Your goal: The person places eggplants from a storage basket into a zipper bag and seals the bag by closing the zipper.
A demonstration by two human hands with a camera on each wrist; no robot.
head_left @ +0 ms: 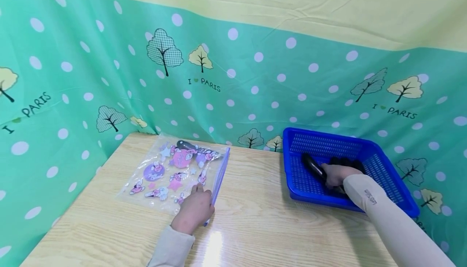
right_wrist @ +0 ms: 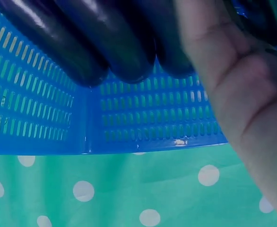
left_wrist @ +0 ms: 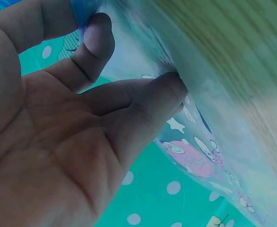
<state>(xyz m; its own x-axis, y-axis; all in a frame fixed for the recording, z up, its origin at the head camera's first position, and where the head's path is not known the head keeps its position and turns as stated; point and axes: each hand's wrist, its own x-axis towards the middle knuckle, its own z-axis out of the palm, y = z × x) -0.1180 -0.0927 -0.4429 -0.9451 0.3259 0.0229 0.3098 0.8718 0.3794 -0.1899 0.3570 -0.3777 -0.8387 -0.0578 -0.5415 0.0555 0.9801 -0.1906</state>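
Across the wooden table (head_left: 255, 202), a blue basket (head_left: 321, 145) is sitting at right, a clear printed bag (head_left: 175, 173) lying flat at left. In the basket, a dark eggplant (head_left: 312, 165) is tilting, the right hand (head_left: 338, 176) gripping it, while the left hand (head_left: 194, 209) is pinching the bag near its zip edge (head_left: 221, 175)!
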